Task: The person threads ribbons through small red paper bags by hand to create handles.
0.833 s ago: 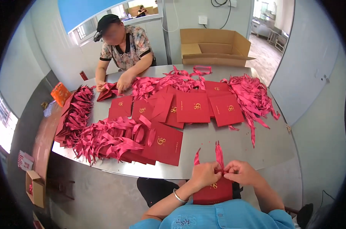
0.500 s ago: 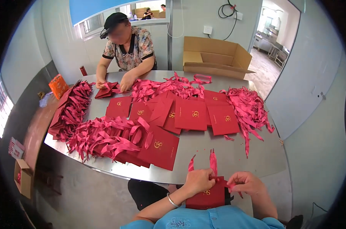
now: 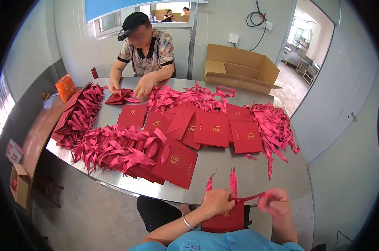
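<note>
A small red paper gift bag [image 3: 234, 221] with a gold emblem rests against me at the table's near edge. My left hand [image 3: 217, 203] is closed on its upper edge, thumb and fingers pinching near where a ribbon comes out. That pink-red ribbon [image 3: 251, 198] stretches to the right, its end pinched in my right hand [image 3: 275, 202], which is raised off the bag. Two more ribbon ends [image 3: 233, 180] stick up beyond my left hand. Part of the bag's top is hidden behind my left fingers.
Red bags [image 3: 211, 129] lie across the metal table [image 3: 223, 173], with a ribboned pile [image 3: 118, 148] at left. Loose ribbons [image 3: 273, 125] are heaped at right. Opposite, a person [image 3: 145, 54] handles another bag [image 3: 119, 97]. An open cardboard box [image 3: 239, 79] stands at the far edge.
My right hand has moved right, away from the bag, drawing the ribbon out into a straight line. My left hand keeps its grip. Across the table, the person's hands have shifted slightly.
</note>
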Demonstrator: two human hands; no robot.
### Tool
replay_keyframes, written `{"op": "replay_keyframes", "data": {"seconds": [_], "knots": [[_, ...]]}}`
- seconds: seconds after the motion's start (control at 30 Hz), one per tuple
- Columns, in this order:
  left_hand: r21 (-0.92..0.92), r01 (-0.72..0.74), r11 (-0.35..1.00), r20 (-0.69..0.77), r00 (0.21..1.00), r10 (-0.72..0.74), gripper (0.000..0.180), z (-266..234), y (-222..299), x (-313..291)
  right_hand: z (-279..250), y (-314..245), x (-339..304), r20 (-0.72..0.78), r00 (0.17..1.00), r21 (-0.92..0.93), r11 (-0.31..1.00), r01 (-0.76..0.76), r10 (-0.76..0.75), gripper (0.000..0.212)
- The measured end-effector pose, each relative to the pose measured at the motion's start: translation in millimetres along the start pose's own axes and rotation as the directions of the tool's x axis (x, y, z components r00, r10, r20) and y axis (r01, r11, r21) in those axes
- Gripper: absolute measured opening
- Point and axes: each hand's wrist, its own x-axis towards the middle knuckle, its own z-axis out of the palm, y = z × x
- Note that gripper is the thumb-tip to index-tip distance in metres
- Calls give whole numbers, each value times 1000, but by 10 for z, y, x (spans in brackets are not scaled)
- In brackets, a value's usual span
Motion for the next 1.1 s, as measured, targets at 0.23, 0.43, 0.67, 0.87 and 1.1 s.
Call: {"op": "replay_keyframes", "data": {"seconds": [0.23, 0.43, 0.67, 0.87, 1.1], "knots": [[-13, -3, 1000, 1, 1000, 3, 22, -1, 0, -4, 202, -63, 211, 196, 903, -708, 582, 400, -382, 14], [-2, -31, 1000, -37, 999, 31, 23, 100, -91, 15, 338, 26, 194, 148, 954, -484, 823, 298, -259, 15], [118, -138, 983, -103, 983, 150, 22, 88, -85, -36, 286, 253, 114, -52, 997, -456, 890, 21, -51, 14], [163, -280, 946, -187, 933, 308, 17, 132, -200, -86, 303, 324, 210, -8, 989, -923, 383, 49, -147, 12], [150, -363, 920, -157, 910, 384, 18, 1, -221, -100, 150, 544, 293, 71, 977, -923, 357, 141, -202, 9]]}}
